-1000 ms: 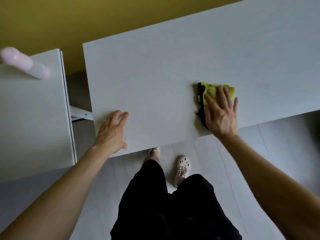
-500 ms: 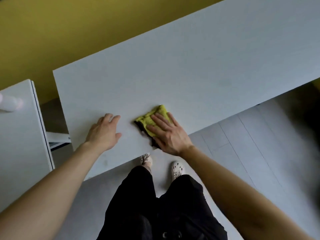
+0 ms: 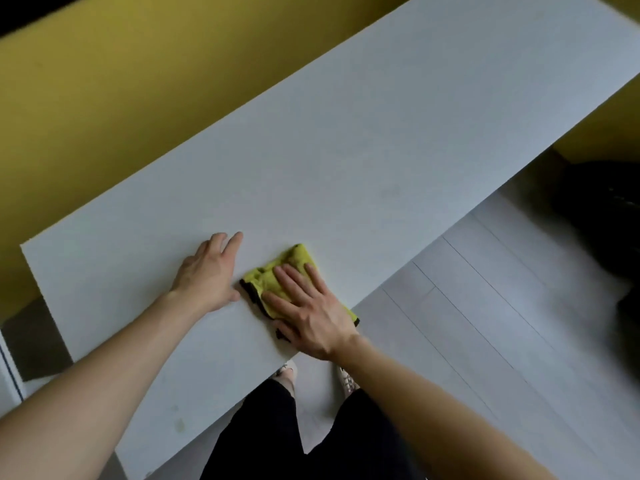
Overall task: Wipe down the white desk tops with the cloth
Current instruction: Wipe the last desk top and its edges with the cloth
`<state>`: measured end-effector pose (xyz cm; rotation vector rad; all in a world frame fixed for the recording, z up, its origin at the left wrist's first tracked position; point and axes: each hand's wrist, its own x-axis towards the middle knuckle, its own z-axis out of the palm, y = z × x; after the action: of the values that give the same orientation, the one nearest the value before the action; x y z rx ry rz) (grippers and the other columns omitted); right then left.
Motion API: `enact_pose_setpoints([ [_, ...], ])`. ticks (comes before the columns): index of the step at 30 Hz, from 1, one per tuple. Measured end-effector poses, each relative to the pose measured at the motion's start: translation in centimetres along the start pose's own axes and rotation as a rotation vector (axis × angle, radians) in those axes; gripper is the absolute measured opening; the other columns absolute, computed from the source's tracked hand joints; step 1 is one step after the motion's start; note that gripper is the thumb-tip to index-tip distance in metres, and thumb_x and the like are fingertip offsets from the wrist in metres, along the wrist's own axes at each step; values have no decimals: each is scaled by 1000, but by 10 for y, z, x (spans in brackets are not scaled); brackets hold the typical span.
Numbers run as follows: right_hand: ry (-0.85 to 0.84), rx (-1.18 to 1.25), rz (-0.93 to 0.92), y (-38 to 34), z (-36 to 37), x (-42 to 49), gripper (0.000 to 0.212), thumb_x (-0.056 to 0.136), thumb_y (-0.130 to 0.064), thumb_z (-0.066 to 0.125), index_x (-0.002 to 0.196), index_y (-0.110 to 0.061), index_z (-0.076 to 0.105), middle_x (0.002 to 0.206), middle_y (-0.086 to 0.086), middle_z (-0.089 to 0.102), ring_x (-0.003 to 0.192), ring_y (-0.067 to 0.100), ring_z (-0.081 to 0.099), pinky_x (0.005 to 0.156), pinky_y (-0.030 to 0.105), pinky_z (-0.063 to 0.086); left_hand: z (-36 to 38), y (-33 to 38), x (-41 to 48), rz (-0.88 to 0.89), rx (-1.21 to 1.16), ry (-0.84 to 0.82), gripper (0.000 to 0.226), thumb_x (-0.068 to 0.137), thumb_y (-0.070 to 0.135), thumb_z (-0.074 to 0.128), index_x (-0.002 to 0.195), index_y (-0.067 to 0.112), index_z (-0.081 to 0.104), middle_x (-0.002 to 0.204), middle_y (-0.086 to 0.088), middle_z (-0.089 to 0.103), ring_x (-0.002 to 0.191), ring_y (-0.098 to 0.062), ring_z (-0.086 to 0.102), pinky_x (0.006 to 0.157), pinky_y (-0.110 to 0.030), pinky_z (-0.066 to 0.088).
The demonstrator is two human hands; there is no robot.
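Note:
A long white desk top (image 3: 363,140) runs diagonally from lower left to upper right. A folded yellow cloth with a dark edge (image 3: 277,275) lies on it close to the near edge. My right hand (image 3: 310,311) presses flat on the cloth with straight, spread fingers and covers most of it. My left hand (image 3: 207,275) rests flat on the bare desk just left of the cloth, its thumb close to the cloth's dark edge.
A yellow wall (image 3: 121,81) stands behind the desk. Grey plank floor (image 3: 485,323) lies to the right, with a dark object (image 3: 606,216) at the far right. A sliver of a second white surface (image 3: 8,379) shows at the left edge. My legs stand under the near edge.
The cloth under my right hand has slid left along the near edge until it sits beside my left hand. The view has swung right, so the second desk has nearly left the frame.

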<state>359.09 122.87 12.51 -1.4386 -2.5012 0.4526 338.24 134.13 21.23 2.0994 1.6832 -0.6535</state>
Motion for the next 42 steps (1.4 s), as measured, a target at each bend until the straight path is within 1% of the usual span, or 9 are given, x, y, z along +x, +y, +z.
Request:
enact_pose_setpoints([
  [3, 27, -87, 47, 63, -20, 3, 56, 109, -57, 48, 158, -30, 54, 178, 9, 28, 168, 26, 14, 134, 63, 5, -13, -13, 27, -24, 18, -5, 135, 75, 46, 96, 172, 26, 4, 171, -7, 13, 157, -31, 26, 120, -52, 42],
  [10, 235, -141, 848, 173, -63, 29, 67, 104, -59, 43, 165, -30, 44, 179, 13, 25, 168, 30, 11, 134, 60, 9, -23, -34, 86, -69, 46, -33, 168, 49, 73, 98, 170, 36, -14, 178, -11, -20, 167, -34, -10, 128, -58, 26],
  [16, 4, -70, 226, 19, -10, 59, 57, 113, -50, 48, 166, -29, 44, 179, 14, 21, 169, 30, 11, 134, 61, 13, -19, -46, 90, 15, 15, 51, 169, 36, 84, 92, 170, 39, 0, 176, -10, -2, 163, -34, 6, 123, -54, 30],
  [20, -124, -129, -85, 66, -27, 75, 56, 113, -51, 49, 166, -34, 42, 181, 6, 20, 169, 25, 11, 135, 59, 9, -17, -68, 98, 164, 4, 232, 144, 39, 104, 63, 165, 41, 30, 157, -3, 32, 140, -31, 36, 105, -51, 41],
  [23, 98, -242, 369, 153, -55, 89, 58, 111, -53, 46, 165, -30, 46, 178, 7, 29, 168, 28, 17, 131, 65, 17, -15, -88, 120, 240, -125, 480, 100, 73, 95, 49, 148, 29, 60, 137, -3, 52, 125, -33, 51, 103, -52, 46],
  [27, 320, -185, 896, 154, -45, 125, 63, 105, -51, 47, 162, -23, 51, 176, 16, 31, 166, 34, 21, 131, 62, 19, 22, -107, 140, 150, -184, 726, 66, 105, 57, 50, 157, 17, 54, 163, -19, 42, 149, -44, 41, 125, -61, 27],
  [32, -40, -66, 80, 22, -7, 149, 59, 110, -47, 60, 163, -24, 50, 177, 18, 25, 168, 33, 15, 134, 62, 15, 35, -113, 149, 144, -331, 835, 52, 104, 34, 52, 147, 6, 60, 159, -20, 49, 146, -45, 46, 123, -62, 30],
  [36, -205, -153, -267, 88, -41, 191, 61, 107, -49, 62, 160, -23, 53, 177, 13, 28, 167, 31, 20, 134, 64, 9, 37, -114, 146, 59, -383, 842, 57, 104, 32, 50, 154, 5, 53, 164, -21, 44, 153, -45, 40, 127, -60, 26],
  [42, 160, -210, 580, 189, -60, 281, 66, 104, -53, 52, 162, -21, 49, 177, 15, 28, 167, 34, 17, 133, 63, 13, 39, -111, 148, -26, -358, 803, 64, 102, 37, 50, 157, 3, 49, 166, -20, 42, 159, -40, 34, 128, -63, 22],
])
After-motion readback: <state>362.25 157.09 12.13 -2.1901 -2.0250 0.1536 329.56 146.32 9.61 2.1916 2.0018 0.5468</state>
